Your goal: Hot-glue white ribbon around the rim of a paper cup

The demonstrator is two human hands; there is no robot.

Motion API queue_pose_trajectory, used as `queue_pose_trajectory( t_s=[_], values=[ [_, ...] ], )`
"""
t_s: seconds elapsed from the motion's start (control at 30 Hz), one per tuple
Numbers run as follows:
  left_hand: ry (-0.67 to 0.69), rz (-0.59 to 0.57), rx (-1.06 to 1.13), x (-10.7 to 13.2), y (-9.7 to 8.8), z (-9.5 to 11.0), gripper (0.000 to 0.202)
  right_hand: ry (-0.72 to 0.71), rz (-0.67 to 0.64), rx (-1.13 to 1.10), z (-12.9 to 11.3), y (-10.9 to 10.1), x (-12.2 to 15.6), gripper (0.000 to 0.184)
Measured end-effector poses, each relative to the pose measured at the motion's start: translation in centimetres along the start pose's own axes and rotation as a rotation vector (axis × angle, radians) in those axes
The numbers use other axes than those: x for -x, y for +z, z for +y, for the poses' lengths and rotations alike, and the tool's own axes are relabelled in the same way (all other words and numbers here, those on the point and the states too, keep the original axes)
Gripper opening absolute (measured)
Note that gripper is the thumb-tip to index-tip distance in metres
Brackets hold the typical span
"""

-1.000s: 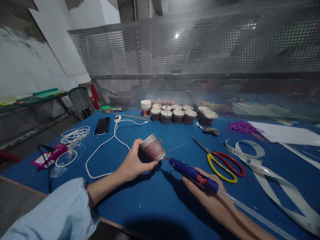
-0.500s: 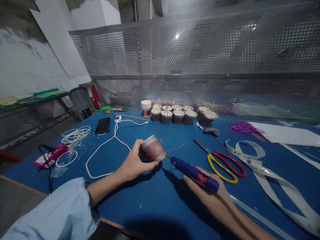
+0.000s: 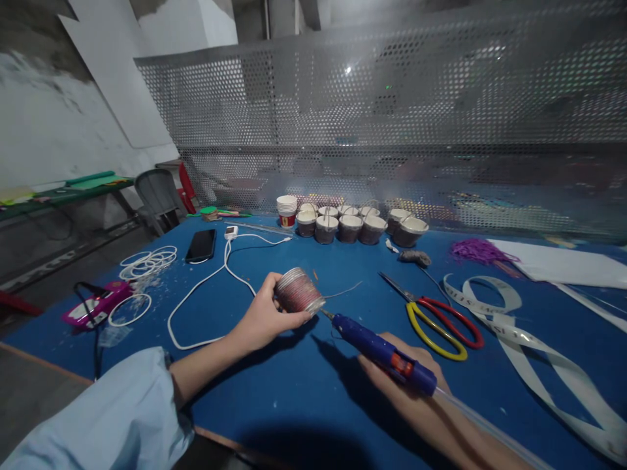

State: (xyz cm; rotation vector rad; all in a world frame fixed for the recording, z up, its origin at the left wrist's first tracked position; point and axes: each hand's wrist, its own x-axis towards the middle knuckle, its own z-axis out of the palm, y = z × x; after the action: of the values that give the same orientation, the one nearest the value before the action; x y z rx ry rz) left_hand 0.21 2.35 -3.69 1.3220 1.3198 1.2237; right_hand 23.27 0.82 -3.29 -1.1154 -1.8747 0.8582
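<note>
Evidently, the right hand (image 3: 409, 375) is closing around a blue glue gun (image 3: 375, 346), its clear glue stick (image 3: 482, 418) trailing toward the near right edge; that low grip is probably keeping the nozzle steady and aimed leftward. Just beyond, the left hand (image 3: 264, 320) is cupping a yarn-wound cup (image 3: 298, 292), fingers curling behind and thumb bracing beneath, likely so that the lower right edge is facing the nozzle. Whether the tip is touching the cup, I cannot tell. A grey strand (image 3: 345, 289) is running out rightward beside it. On the right of the counter (image 3: 289, 398), scissors (image 3: 435, 323) are lying slightly open, seemingly within easy reach of the right hand, and a grey yarn bundle (image 3: 414, 258) is resting beyond them. Farther still, handled cups (image 3: 350, 230) are standing grouped beside stacked paper cups (image 3: 287, 207), apparently to leave working room, while a perforated panel (image 3: 392, 117) is rising behind.
</note>
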Motion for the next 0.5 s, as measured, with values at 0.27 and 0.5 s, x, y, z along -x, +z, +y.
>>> queue_pose_trajectory(
  t_s=[0.27,0.5],
  values=[
    [-0.030,0.003,-0.073,0.6,0.9,0.8,0.049,0.089,0.159,-0.045,0.1,-0.3,-0.7,0.021],
    [0.042,-0.003,-0.200,2.1,2.7,1.2,0.046,-0.035,0.116,-0.096,0.4,1.1,-0.9,0.023]
  ],
)
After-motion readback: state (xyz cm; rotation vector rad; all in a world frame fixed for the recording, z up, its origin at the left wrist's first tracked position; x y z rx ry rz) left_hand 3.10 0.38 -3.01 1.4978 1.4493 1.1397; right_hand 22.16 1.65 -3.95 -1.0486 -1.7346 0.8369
